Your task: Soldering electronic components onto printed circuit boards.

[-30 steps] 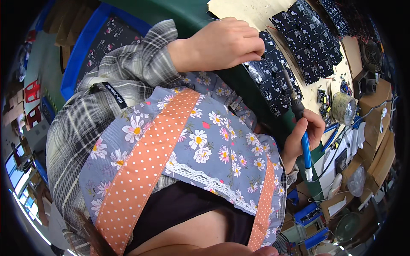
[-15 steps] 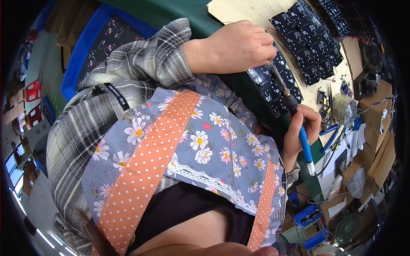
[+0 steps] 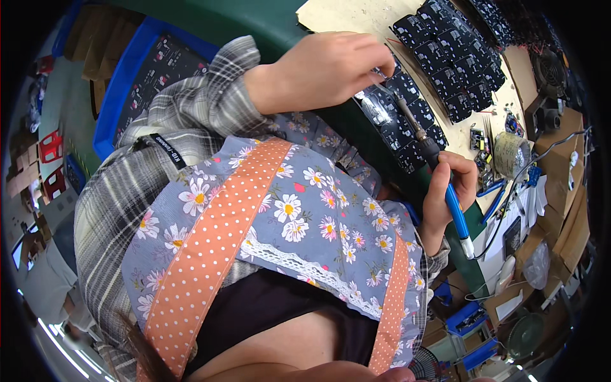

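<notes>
My right hand (image 3: 450, 191) grips a soldering iron (image 3: 456, 213) by its blue handle, fingers wrapped round it near the black collar. The iron's metal tip slants up and left over a panel of black circuit boards (image 3: 407, 124) at the bench edge. My left hand (image 3: 321, 71) is closed in a pinch just above that panel's left end. From its fingertips a thin strand, which looks like solder wire (image 3: 383, 88), runs toward the iron's tip. Whether strand and tip touch is too small to tell.
More black board panels (image 3: 449, 60) lie on a pale sheet (image 3: 340, 14) beyond. At the right are a roll of tape (image 3: 511, 156), small electronic parts, the iron's dark cord and cardboard boxes (image 3: 560, 210). A blue tray (image 3: 118, 95) with boards stands at the left.
My left hand has shifted left and slightly down, its fingers now less curled over. The iron's tip has moved slightly left and the board panel shows more. My right hand keeps its grip.
</notes>
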Tool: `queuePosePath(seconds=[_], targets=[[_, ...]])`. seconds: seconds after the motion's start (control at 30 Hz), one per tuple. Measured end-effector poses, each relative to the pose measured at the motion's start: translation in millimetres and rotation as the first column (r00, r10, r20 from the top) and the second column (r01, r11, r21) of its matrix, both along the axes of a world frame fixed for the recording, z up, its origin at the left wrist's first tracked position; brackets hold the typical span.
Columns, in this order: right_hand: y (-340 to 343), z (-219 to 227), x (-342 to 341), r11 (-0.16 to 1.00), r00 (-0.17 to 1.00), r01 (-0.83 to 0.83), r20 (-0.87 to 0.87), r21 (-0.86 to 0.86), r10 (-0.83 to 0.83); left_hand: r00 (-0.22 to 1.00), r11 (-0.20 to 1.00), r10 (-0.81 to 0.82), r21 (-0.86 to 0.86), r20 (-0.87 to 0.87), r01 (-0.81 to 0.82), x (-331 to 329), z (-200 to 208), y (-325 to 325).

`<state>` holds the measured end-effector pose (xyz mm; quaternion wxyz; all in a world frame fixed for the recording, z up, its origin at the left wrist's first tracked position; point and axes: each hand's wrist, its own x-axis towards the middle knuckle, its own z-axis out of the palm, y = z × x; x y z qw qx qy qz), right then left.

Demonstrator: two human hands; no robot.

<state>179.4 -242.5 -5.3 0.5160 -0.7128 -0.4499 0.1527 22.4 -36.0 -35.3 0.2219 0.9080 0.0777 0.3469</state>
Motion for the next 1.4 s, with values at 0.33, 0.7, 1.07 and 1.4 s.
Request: queuePosePath(seconds=[0.33,0.7,1.07,1.4], targets=[[2.6,4.3,-3.6,0.998,0.999,0.05,0.012,-0.05,-0.049,0.979,0.961,-0.2,0.185,-0.043,0.205,-3.5,-15.9,0.8],[-4.3,-15.9,15.5,0.98,0.979,0.032,0.191,0.195,-0.07,0.956,0.953,-0.277,0.098,-0.091,0.286,10.3,0.7,18.1],[41.5,-14.3,28.8,0.926,0.945,0.267,0.116,0.266,-0.305,0.955,0.902,-0.226,0.329,-0.19,0.279,47.1,53.8,33.5],[33.5,-21.5,13.4,0.931,0.962,0.261,0.006,0.257,-0.271,0.908,0.924,-0.256,0.191,-0.331,0.33,55.5,52.4,39.1]])
